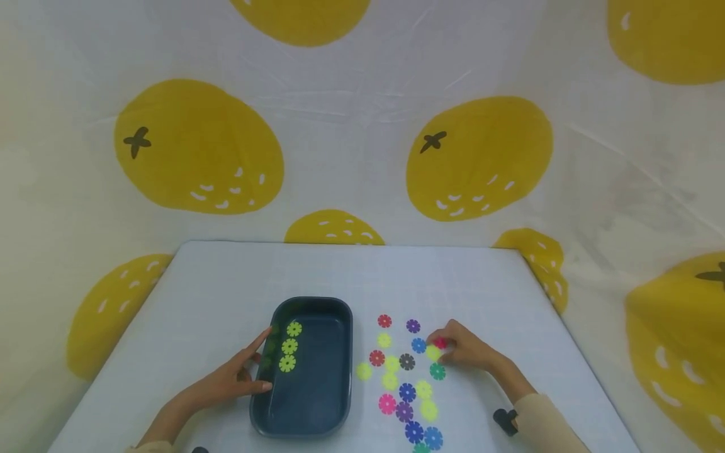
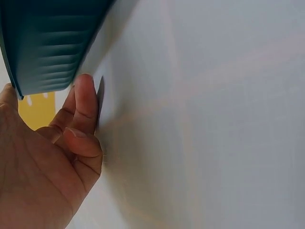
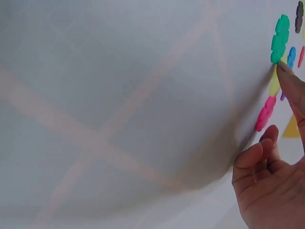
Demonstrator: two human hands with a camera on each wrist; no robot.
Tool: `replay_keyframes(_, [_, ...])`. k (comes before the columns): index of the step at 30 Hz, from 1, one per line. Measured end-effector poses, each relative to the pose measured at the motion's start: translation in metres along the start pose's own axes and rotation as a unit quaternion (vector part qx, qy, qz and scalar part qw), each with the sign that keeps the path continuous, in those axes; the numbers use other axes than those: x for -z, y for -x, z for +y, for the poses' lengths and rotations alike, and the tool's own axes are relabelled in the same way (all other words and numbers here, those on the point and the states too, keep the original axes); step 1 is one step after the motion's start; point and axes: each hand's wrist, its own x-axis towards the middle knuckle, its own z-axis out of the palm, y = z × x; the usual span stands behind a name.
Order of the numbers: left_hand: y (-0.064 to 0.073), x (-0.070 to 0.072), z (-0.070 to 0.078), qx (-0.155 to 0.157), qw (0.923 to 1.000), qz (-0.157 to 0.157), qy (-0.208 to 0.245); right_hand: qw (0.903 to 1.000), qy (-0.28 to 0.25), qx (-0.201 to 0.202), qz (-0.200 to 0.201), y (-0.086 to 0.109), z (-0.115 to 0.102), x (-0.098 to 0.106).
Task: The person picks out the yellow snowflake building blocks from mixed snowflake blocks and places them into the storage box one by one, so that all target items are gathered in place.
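Part of a yellow-green notched round disc [image 1: 433, 353] and of a bright pink notched round disc [image 1: 440, 343] is hidden by the fingers of the right hand [image 1: 464, 346], on the right of the counter [image 1: 487, 277]. At the near end, a green flower-like disc [image 1: 421, 448] is cut off by the lower edge of the head view, and a small black object [image 1: 504, 420] beside the beige fabric sleeve [image 1: 548, 421] cannot be made out clearly.

The right thumb and forefinger are set a little apart about the yellow-green disc, but whether it is pinched cannot be told; in the right wrist view the other fingers are seen curled in. By the left hand [image 1: 233, 379], the left rim of a dark blue-green rectangular tray [image 1: 320, 384] is touched, thumb and forefinger being spread well apart along it, while the remaining fingers are loosely bent beneath.

The tray is smooth inside, with rounded corners, and its outer wall is marked by shallow ridges. Three yellow-green discs [image 1: 286, 350] are lined up on its left side. The counter is covered in white cloth crossed by faint pinkish stripes, and beyond it a white backdrop [image 1: 340, 151] is printed with large yellow fruit
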Motion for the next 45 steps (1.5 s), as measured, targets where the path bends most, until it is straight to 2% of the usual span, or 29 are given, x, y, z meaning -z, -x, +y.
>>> replay_keyframes(12, [-0.001, 0.0, -0.002, -0.004, 1.0, 0.0, 0.0, 0.9995, -0.025, 0.013, 0.012, 0.008, 0.003, -0.002])
replay_keyframes(16, [-0.001, -0.001, -0.002, 0.005, 1.0, 0.0, 0.002, 0.999, -0.04, 0.002, 0.021, 0.008, 0.004, -0.005])
replay_keyframes(20, [0.0, -0.001, 0.0, 0.009, 1.0, 0.002, 0.003, 0.9985, -0.03, -0.018, 0.042, 0.007, 0.001, -0.01])
replay_keyframes(27, [0.001, 0.0, 0.0, -0.01, 0.9999, 0.003, 0.004, 0.9947, -0.012, -0.062, 0.081, 0.012, -0.007, -0.017])
replay_keyframes(33, [0.0, -0.001, -0.003, -0.013, 0.9999, -0.001, 0.01, 0.994, -0.005, -0.048, 0.098, 0.019, -0.01, -0.02])
replay_keyframes(37, [0.001, -0.002, -0.004, -0.012, 0.9999, 0.0, 0.007, 0.9925, -0.03, -0.041, 0.111, 0.02, -0.012, -0.02])
replay_keyframes(41, [0.001, -0.001, -0.004, -0.008, 1.0, 0.003, 0.0, 0.9885, -0.087, -0.05, 0.113, 0.02, -0.015, -0.02])
replay_keyframes(45, [0.0, 0.0, -0.001, -0.014, 0.9998, 0.009, -0.008, 0.9751, -0.172, -0.08, 0.115, 0.02, -0.021, -0.022])
